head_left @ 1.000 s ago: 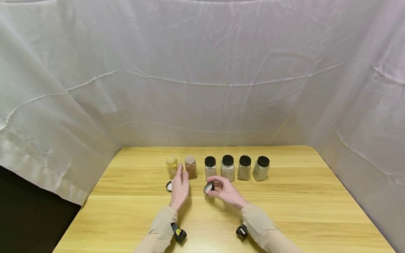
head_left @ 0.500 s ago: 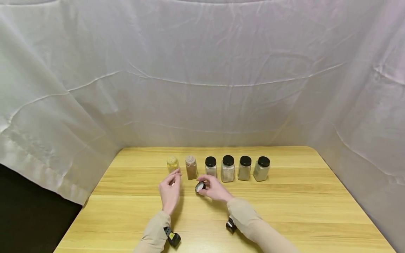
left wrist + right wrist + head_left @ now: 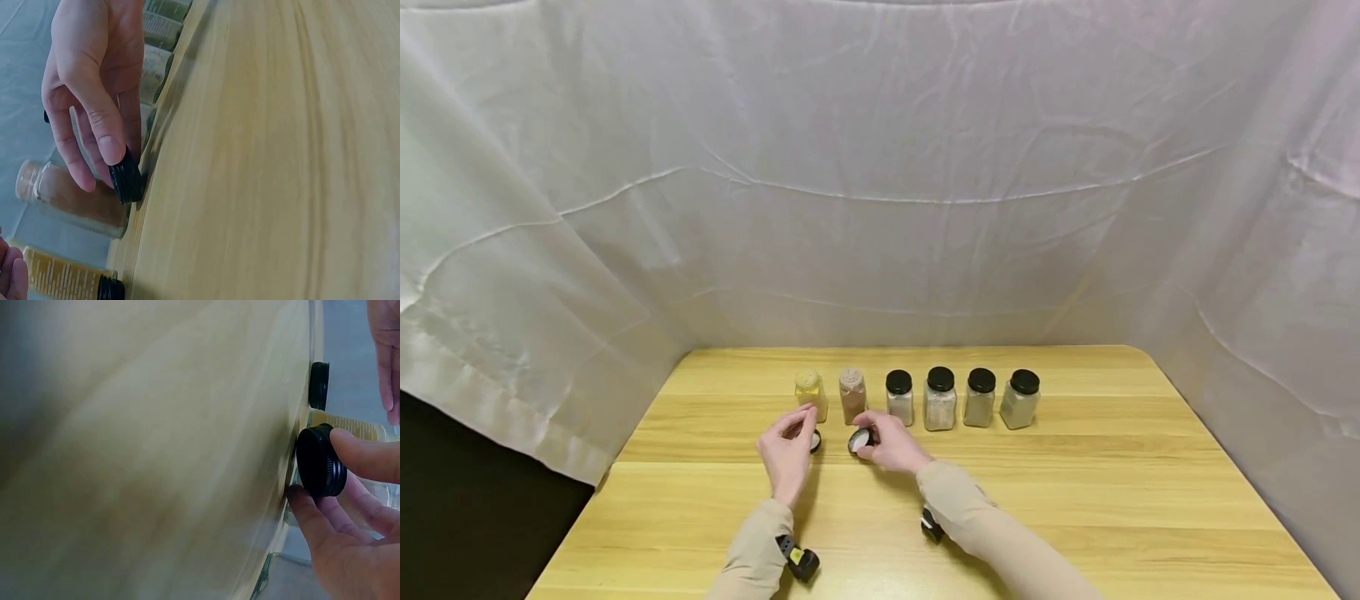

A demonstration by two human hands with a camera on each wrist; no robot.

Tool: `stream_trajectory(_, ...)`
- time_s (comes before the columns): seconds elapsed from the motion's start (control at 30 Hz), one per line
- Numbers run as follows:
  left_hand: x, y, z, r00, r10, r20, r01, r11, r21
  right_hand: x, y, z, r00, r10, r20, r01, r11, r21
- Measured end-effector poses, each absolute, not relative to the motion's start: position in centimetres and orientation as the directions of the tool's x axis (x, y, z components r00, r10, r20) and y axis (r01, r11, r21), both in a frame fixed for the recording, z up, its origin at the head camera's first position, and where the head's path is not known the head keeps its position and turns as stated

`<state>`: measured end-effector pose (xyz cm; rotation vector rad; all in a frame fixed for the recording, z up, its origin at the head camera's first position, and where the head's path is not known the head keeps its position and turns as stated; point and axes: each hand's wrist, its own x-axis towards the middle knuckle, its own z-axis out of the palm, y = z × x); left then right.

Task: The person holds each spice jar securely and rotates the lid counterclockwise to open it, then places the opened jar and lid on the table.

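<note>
My right hand (image 3: pixel 891 442) pinches a black screw lid (image 3: pixel 860 442) between thumb and fingers, its white inside facing up, low over the table in front of the brown spice jar (image 3: pixel 853 396). In the right wrist view the lid (image 3: pixel 322 461) stands tilted near the tabletop. My left hand (image 3: pixel 786 454) holds nothing; its fingers are bent loosely above a second black lid (image 3: pixel 815 441). That lid (image 3: pixel 111 288) lies on the table in front of the yellow spice jar (image 3: pixel 810 393). Both jars show bare shaker tops.
Several spice jars with black lids, among them a pale one (image 3: pixel 940 400), stand in a row to the right of the brown jar. A wooden table (image 3: pixel 1112 500) carries everything. Grey cloth (image 3: pixel 880 250) hangs behind and at both sides.
My right hand has moved left with the lid, from before the black-lidded jars to before the brown jar. My left hand has drawn left and back, its fingers bending from straight.
</note>
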<state>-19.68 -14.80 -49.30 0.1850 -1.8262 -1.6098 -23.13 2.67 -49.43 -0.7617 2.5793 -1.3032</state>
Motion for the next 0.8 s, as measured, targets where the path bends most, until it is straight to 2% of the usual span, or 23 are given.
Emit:
stream_trajectory(0.27,-19.7,-16.6,-49.5,-0.719,-0.578,0.387,0.278,0.271,0.922,-23.2,1.8,-49.1,-0.854,-0.502,0.139,-0.458,0.598,-0.658)
stream_trajectory(0.4,-19.8,-17.9,-49.5,-0.718,-0.609,0.336,0.243,0.232,0.942,-23.2,1.3,-49.2,-0.856,-0.496,0.146,-0.471,0.632,-0.615)
stream_trajectory(0.57,-19.7,-19.2,-49.7,-0.727,-0.624,0.287,0.207,0.199,0.958,-22.8,1.4,-49.0,-0.861,-0.486,0.146,-0.469,0.652,-0.596)
stream_trajectory(0.8,-19.8,-19.8,-49.9,-0.681,-0.655,0.329,0.156,0.309,0.938,-22.3,2.3,-48.5,-0.857,-0.486,0.173,-0.477,0.621,-0.622)
